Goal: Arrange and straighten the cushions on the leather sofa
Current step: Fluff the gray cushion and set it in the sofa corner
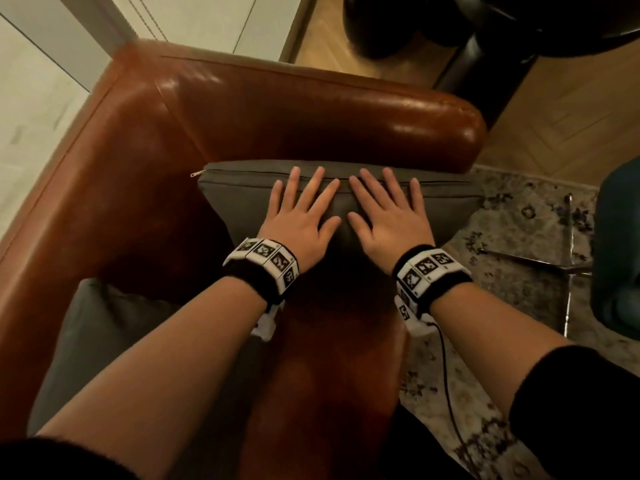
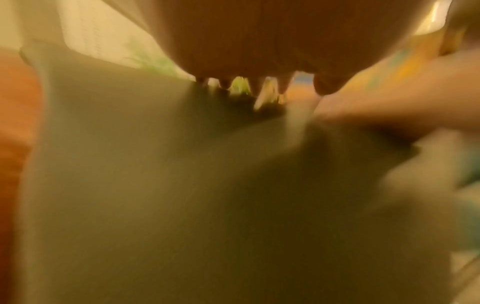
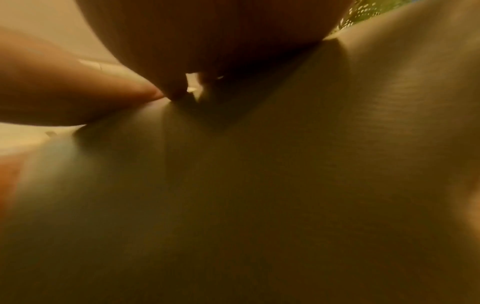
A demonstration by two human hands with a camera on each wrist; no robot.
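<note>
A grey cushion (image 1: 239,199) leans against the armrest of the brown leather sofa (image 1: 311,109), zip edge up. My left hand (image 1: 301,209) and right hand (image 1: 384,209) lie flat side by side on its face, fingers straight and spread, pressing the fabric. A second grey cushion (image 1: 100,334) rests on the seat at lower left, partly under my left forearm. Both wrist views are blurred: the left one has the grey cushion (image 2: 130,164) filling it under my palm, and the right one has the cushion (image 3: 259,185) with a thumb (image 3: 78,90) on it.
A patterned rug (image 1: 519,220) covers the floor to the right, with a chrome chair base (image 1: 568,265) and a teal seat (image 1: 620,251) on it. A black chair (image 1: 485,46) stands beyond the armrest on wood flooring. White panelling (image 1: 41,81) lies to the sofa's left.
</note>
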